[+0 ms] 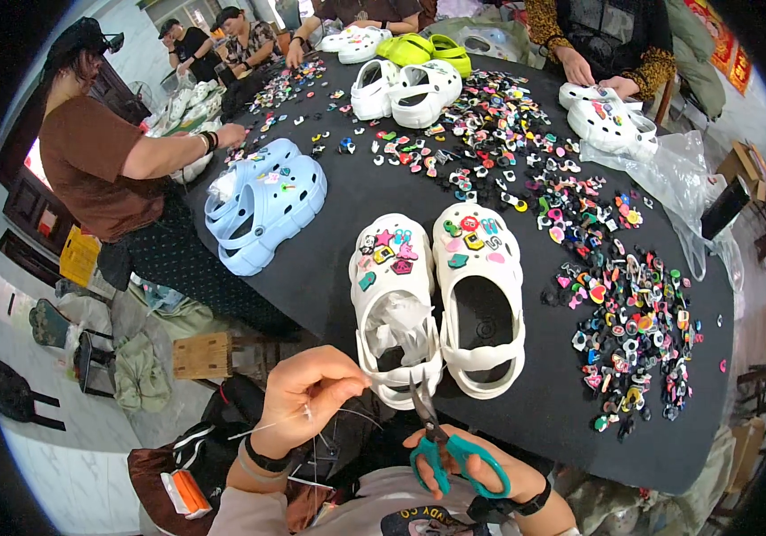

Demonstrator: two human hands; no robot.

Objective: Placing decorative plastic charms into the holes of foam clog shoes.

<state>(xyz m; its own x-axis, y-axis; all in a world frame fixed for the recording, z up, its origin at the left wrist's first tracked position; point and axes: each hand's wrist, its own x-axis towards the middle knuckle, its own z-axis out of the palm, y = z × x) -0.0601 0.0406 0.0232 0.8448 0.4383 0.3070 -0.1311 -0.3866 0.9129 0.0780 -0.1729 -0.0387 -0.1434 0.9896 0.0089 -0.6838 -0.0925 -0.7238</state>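
Two white clogs, the left clog and the right clog, stand side by side before me with colourful charms on their toes. Crumpled whitish stuffing fills part of the left one. Beside its heel strap, my left hand is closed in a pinch on a thin whitish strand, whose loose ends trail below. My right hand grips teal-handled scissors, fingers in the loops. The blades point up at the left clog's heel strap, slightly apart; whether they touch it I cannot tell.
Loose charms lie heaped along the right of the black table. Light-blue clogs stand at the left, white clogs and green clogs farther back. Co-workers sit or stand around. A clear plastic bag hangs at the right edge.
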